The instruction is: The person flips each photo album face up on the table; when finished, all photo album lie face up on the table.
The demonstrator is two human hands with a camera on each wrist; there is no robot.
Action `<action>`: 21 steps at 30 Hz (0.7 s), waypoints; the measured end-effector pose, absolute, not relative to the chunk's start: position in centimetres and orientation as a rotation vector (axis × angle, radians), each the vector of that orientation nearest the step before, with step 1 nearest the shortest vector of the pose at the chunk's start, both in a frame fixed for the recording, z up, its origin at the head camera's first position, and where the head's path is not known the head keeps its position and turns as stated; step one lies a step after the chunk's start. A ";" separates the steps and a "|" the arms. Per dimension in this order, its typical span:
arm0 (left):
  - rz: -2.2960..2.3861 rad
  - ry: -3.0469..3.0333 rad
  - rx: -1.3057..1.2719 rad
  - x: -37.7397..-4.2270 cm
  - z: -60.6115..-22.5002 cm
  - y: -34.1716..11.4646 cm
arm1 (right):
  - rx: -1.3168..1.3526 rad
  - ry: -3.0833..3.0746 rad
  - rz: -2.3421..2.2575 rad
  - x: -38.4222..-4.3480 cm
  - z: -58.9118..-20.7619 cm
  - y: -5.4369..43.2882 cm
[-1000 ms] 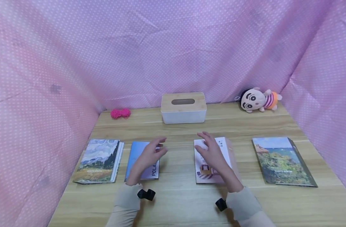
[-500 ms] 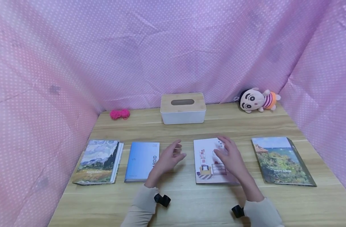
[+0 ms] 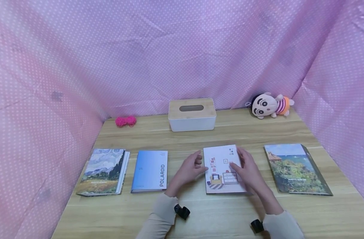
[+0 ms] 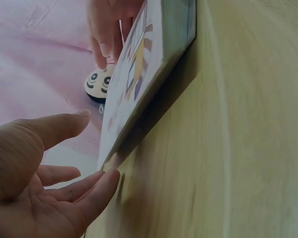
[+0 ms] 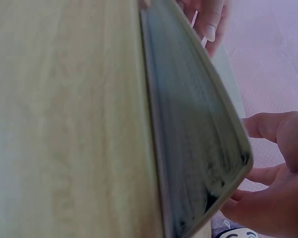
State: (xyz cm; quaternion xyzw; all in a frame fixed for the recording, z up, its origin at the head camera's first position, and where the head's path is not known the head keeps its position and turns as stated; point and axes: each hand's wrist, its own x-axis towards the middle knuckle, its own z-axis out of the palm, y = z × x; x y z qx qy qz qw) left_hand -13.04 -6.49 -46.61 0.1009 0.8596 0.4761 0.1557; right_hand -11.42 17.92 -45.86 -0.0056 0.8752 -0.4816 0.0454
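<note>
A white photo album (image 3: 218,169) with a drawn armchair and dresser on its cover lies on the wooden table between both hands. My right hand (image 3: 250,171) holds its right side, thumb over the cover and fingers at the edge. In the right wrist view, the album's layered page edges (image 5: 193,129) show beside the right thumb and fingers. At the album's left edge is my left hand (image 3: 188,169), thumb spread from the fingers. The left wrist view has its fingertips (image 4: 109,178) right at the lower cover corner, while the thumb stands apart from the cover.
Left of the hands lie a blue POLAROID album (image 3: 149,171) and a landscape-covered photo album (image 3: 104,171). Another painted album (image 3: 297,169) lies to the right. Along the back are pink yarn (image 3: 126,121), a tissue box (image 3: 192,114) and a plush doll (image 3: 270,105), before a pink curtain (image 3: 182,49).
Both hands have moved rightward and down to the white album. The left hand has left the blue album for the white one's left edge; the right hand has taken hold of its right side.
</note>
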 end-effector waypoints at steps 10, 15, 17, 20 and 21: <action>1.317 2.482 0.251 -13.3 -46.9 -5.4 | -0.009 2.645 -1.419 -11.6 -46.6 19.1; 1.302 2.496 0.239 -13.3 -46.9 -5.4 | -0.007 2.632 -1.379 -11.5 -46.7 19.4; 1.276 2.512 0.256 -13.3 -47.0 -5.3 | 0.002 2.624 -1.364 -11.4 -46.7 19.5; 1.219 2.550 0.288 -13.3 -47.0 -5.2 | 0.025 2.609 -1.344 -11.4 -46.7 19.5; 1.197 2.561 0.294 -13.3 -47.0 -5.2 | 0.036 2.605 -1.336 -11.4 -46.7 19.5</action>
